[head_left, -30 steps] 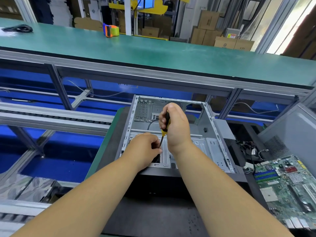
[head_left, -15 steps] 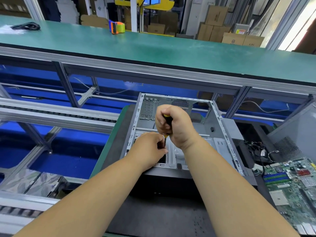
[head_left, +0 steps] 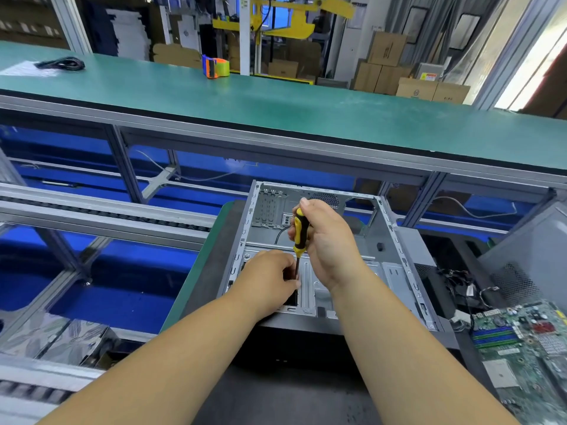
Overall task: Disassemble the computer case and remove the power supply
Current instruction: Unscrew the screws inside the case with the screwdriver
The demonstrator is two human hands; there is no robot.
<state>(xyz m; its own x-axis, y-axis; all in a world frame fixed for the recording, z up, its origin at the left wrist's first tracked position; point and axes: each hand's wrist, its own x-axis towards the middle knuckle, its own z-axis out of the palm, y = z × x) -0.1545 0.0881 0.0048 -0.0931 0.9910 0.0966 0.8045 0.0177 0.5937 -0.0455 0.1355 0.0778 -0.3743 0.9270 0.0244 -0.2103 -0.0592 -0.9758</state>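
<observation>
I find the computer case (head_left: 395, 271) lying open on the dark mat, side panel off and mostly gutted; a motherboard (head_left: 527, 348) lies apart at right. My right hand (head_left: 329, 240) wraps the screwdriver (head_left: 300, 230), tip down by the near bracket; my left hand (head_left: 270, 279) pinches the shaft. No power supply is visible to me; I judge fasteners remain

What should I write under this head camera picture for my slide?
Right hand grips a yellow-and-black screwdriver upright inside the open computer case while the left hand steadies its shaft.
</observation>
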